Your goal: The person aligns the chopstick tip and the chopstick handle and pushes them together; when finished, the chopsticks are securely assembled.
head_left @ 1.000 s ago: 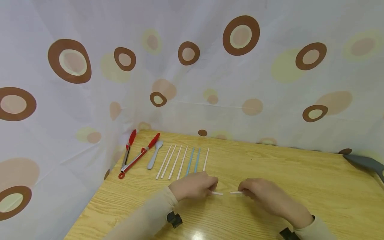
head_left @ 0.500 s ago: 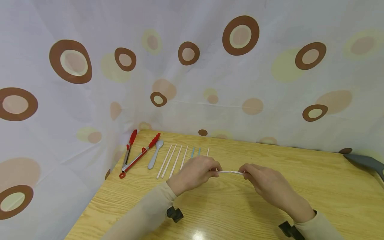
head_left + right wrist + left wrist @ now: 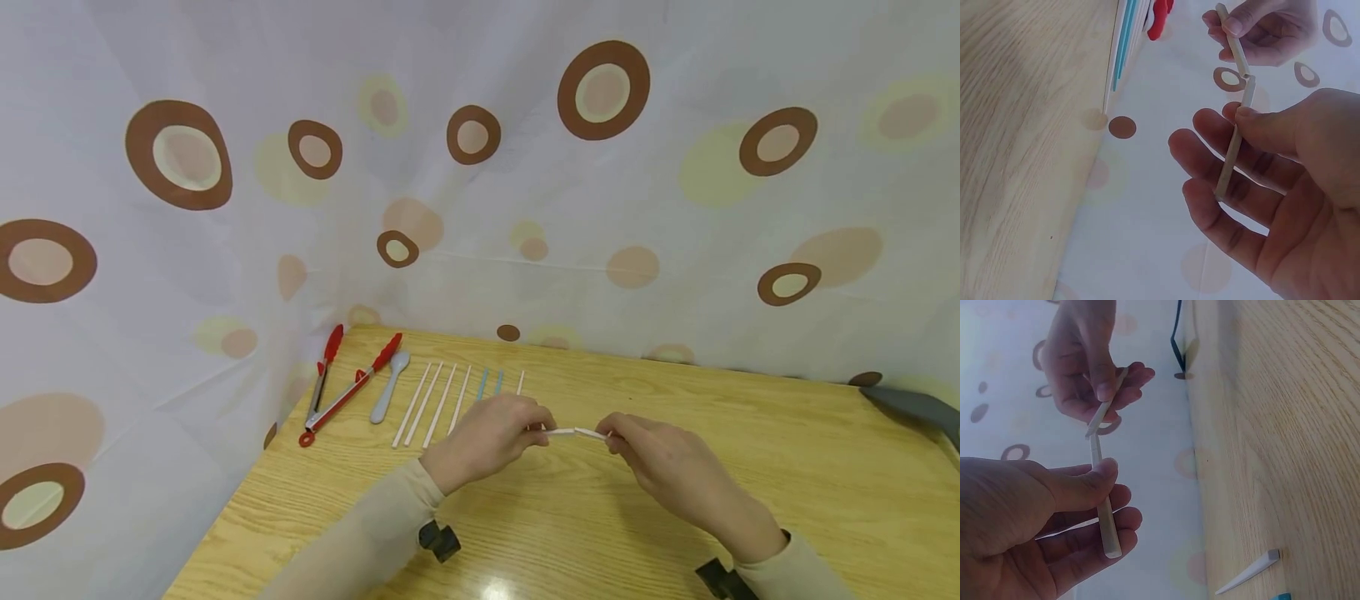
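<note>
In the head view my left hand (image 3: 491,437) and right hand (image 3: 667,462) face each other above the table. The left thumb and fingers pinch a short white piece of chopstick (image 3: 1107,528); its blunt end shows in the left wrist view. A second short white piece of chopstick (image 3: 1230,159) is pinched between the right thumb and fingers. Between the hands the pieces' inner ends meet, or nearly so, at a slight angle. Those ends look uneven, as if broken. Whether they are still joined I cannot tell.
Behind the left hand lies a row of white chopsticks (image 3: 438,404) and blue chopsticks (image 3: 482,385), partly hidden by it. Farther left are a grey spoon (image 3: 388,387) and red-tipped tongs (image 3: 348,392). A dark grey utensil (image 3: 911,406) lies at the right edge. A patterned curtain (image 3: 570,208) backs the table.
Both hands have risen from low over the table. The chopstick pieces, apart a second ago, now have their inner ends together. Over the last half second the angle between them has grown slightly.
</note>
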Demonstrator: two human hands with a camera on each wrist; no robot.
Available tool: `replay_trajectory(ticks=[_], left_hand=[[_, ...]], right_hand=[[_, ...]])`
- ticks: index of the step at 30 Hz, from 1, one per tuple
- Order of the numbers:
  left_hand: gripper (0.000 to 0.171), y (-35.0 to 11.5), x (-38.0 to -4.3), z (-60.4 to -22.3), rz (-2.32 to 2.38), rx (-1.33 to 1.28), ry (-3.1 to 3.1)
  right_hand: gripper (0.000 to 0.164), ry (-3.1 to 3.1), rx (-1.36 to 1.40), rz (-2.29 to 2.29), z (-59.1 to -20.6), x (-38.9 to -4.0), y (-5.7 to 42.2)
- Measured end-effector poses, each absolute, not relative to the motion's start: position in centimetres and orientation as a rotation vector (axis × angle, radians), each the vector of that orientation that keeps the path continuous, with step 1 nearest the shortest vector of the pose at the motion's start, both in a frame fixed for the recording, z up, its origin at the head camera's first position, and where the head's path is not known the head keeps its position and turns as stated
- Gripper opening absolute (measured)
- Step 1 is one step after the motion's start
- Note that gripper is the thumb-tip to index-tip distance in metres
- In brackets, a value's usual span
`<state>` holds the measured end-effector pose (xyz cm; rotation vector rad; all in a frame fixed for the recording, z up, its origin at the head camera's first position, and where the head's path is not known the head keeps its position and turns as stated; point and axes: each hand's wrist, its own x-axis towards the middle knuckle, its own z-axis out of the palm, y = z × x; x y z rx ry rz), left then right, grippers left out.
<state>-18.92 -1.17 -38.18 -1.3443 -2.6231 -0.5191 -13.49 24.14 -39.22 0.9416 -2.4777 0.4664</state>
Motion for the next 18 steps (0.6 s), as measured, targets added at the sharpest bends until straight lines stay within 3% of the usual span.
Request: replay_trajectory(ticks=[2, 6, 9, 15, 18], left_hand=[[0.014, -1.21, -18.99, -38.24, -0.537, -1.335, -2.624], [0.013, -1.22, -19.07, -38.38, -0.566, -1.321, -2.623], [0.013, -1.14, -19.06, -38.48, -0.588, -1.324, -2.62], [0.013, -1.01, -18.98, -38.6, -0.615, -1.317, -2.624], [0.013, -1.05, -18.97, -38.62, -0.617, -1.306, -2.627]], right_hand=[[0.024, -2.471, 0.945, 0.465, -39.27, -13.55, 24.15], [0.008, -2.494, 0.931, 0.461, -39.22, -13.62, 24.1], [0.028, -2.516, 0.923, 0.47, -39.21, -13.65, 24.07], [0.021, -2.504, 0.946, 0.473, -39.38, -13.68, 24.15], [0.025, -2.502, 0.949, 0.474, -39.48, -13.7, 24.18]])
